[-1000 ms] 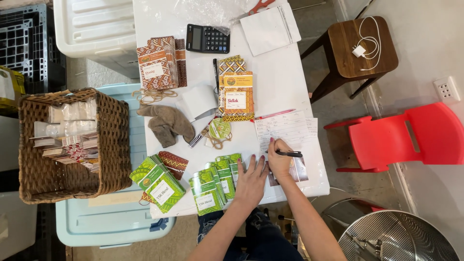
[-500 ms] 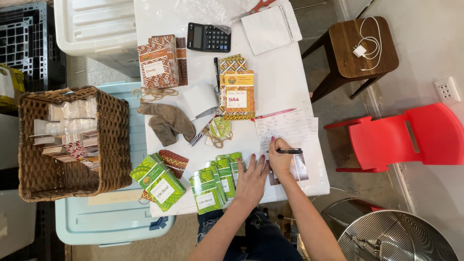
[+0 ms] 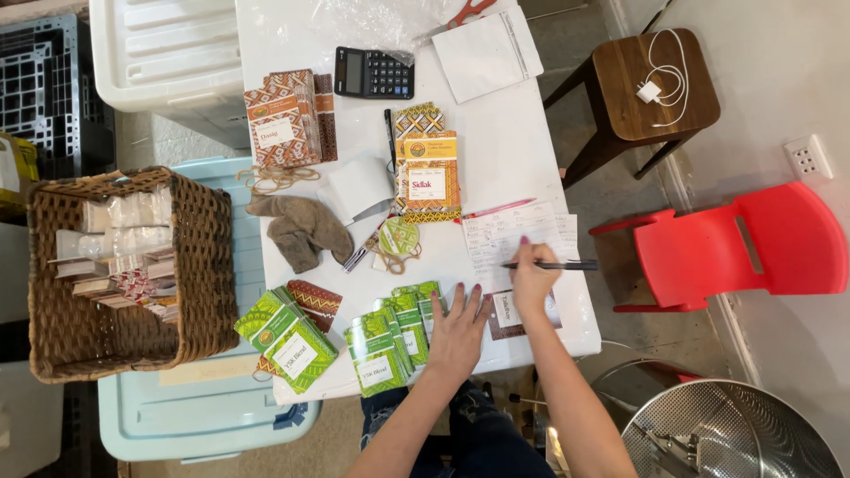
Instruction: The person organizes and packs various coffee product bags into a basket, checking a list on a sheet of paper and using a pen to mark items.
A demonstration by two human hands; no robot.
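A: What is seen nearest the body?

B: The left hand (image 3: 458,329) is laid flat on the white table (image 3: 531,159), fingers spread wide and nothing gripped; its palm rests at the near edge, just beside a fan of green packets (image 3: 390,341), and the fingertips reach toward a small dark card (image 3: 506,312). More green packets (image 3: 288,336) overhang the table's left corner, above a pale blue bin (image 3: 204,416).

A: And the other hand?

B: The right hand (image 3: 534,279) is curled closed around a black pen (image 3: 558,265); the tip is held against a handwritten sheet (image 3: 513,232), which lies near the right edge with a pink pen (image 3: 496,209) just above it.

A: What lies beyond?

B: A brown cloth (image 3: 297,230), a small round-labelled item with twine (image 3: 397,241) and a folded white paper (image 3: 359,186) are found mid-table; orange patterned packets (image 3: 429,168) and a second stack (image 3: 283,124) come next; a calculator (image 3: 374,73), a white pad (image 3: 487,53) and clear plastic wrap (image 3: 381,18) lie farthest. A wicker basket (image 3: 204,265) of wrapped goods stands to the left; a red chair (image 3: 761,239) and a wooden stool (image 3: 655,84) stand to the right.

A: What might go wrong?

B: The corner packets could probably be knocked off by a forearm; the sheet, unpinned by the left hand, could be dragged by the pen and the writing smeared.
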